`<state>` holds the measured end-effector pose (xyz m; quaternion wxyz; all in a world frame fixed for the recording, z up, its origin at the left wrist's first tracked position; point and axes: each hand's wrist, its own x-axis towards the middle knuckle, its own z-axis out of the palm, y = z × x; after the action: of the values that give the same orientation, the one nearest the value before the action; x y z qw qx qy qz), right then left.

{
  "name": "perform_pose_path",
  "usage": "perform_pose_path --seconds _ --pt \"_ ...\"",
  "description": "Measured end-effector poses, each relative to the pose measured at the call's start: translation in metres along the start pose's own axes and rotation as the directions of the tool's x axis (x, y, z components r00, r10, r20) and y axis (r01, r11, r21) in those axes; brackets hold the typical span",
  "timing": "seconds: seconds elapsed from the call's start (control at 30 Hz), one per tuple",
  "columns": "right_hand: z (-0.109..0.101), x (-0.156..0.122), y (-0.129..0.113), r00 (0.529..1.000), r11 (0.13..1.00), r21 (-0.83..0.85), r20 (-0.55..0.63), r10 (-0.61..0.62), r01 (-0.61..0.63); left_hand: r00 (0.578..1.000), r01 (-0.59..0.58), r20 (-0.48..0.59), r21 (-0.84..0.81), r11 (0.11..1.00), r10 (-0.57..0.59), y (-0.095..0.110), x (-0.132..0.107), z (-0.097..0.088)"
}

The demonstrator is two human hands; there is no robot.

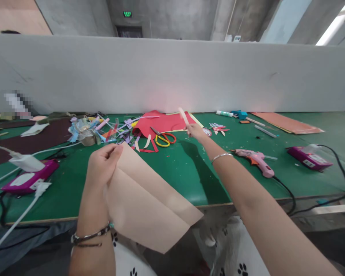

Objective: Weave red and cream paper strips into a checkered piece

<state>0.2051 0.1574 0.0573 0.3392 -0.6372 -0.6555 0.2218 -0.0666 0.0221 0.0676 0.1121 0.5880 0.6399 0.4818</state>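
Note:
My left hand (103, 163) pinches a folded sheet of beige paper (149, 201) at its upper corner, over the near edge of the green table (189, 172). My right hand (196, 131) is stretched far out over the table and holds a thin beige paper strip (184, 115) upright between its fingers. Just left of that hand lie a red paper sheet (166, 122) and scissors (163, 138) with yellow and red handles. A small red-and-white paper piece (218, 129) lies just right of it.
A pink glue gun (257, 159) with its black cord lies at the right. Purple devices sit at the far right (309, 157) and left (28, 180). A heap of paper scraps (103, 130), a glue stick (224, 113), a salmon sheet (287, 122) and a white partition wall (172, 73) lie behind.

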Motion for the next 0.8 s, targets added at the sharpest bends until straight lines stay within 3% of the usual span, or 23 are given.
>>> perform_pose_path --seconds 0.1,0.2,0.33,0.4,0.43,0.5,0.57,0.6,0.7,0.8 --pt "0.008 -0.009 0.020 0.996 0.995 -0.068 0.059 0.071 -0.067 1.000 0.005 0.016 0.011 1.000 -0.006 0.000 0.001 -0.002" --pt "0.005 -0.014 0.020 0.997 0.987 -0.150 0.043 0.067 -0.059 1.000 0.005 0.024 0.013 1.000 -0.005 0.003 0.000 0.001" --pt "-0.004 -0.041 0.002 0.993 0.963 -0.246 -0.016 -0.118 0.110 0.995 -0.024 0.098 -0.005 1.000 0.024 0.009 -0.003 0.011" --pt "-0.006 -0.071 -0.005 0.959 0.919 -0.274 0.055 -0.279 0.283 0.985 -0.053 0.160 -0.023 0.998 0.056 0.013 -0.005 0.016" --pt "-0.005 -0.090 -0.007 0.859 0.789 -0.345 0.151 -0.489 0.509 0.980 -0.066 0.188 -0.034 0.997 0.071 0.015 -0.006 0.018" --pt "-0.002 -0.129 -0.008 0.578 0.439 -0.426 0.282 -0.766 0.791 0.966 -0.083 0.239 -0.062 0.995 0.096 0.018 -0.009 0.022" --pt "0.003 -0.163 -0.005 0.317 0.149 -0.447 0.329 -0.889 0.882 0.952 -0.103 0.281 -0.088 0.991 0.124 0.022 -0.013 0.027" --pt "0.005 -0.177 -0.004 0.258 0.087 -0.468 0.316 -0.913 0.879 0.942 -0.118 0.304 -0.092 0.989 0.140 0.023 -0.015 0.030" --pt "0.010 -0.197 0.001 0.231 0.036 -0.471 0.363 -0.903 0.881 0.918 -0.193 0.340 -0.071 0.979 0.206 0.029 -0.019 0.036" --pt "0.007 -0.196 0.004 0.286 0.053 -0.506 0.393 -0.874 0.861 0.917 -0.366 0.177 0.018 0.930 0.357 0.040 -0.024 0.033"
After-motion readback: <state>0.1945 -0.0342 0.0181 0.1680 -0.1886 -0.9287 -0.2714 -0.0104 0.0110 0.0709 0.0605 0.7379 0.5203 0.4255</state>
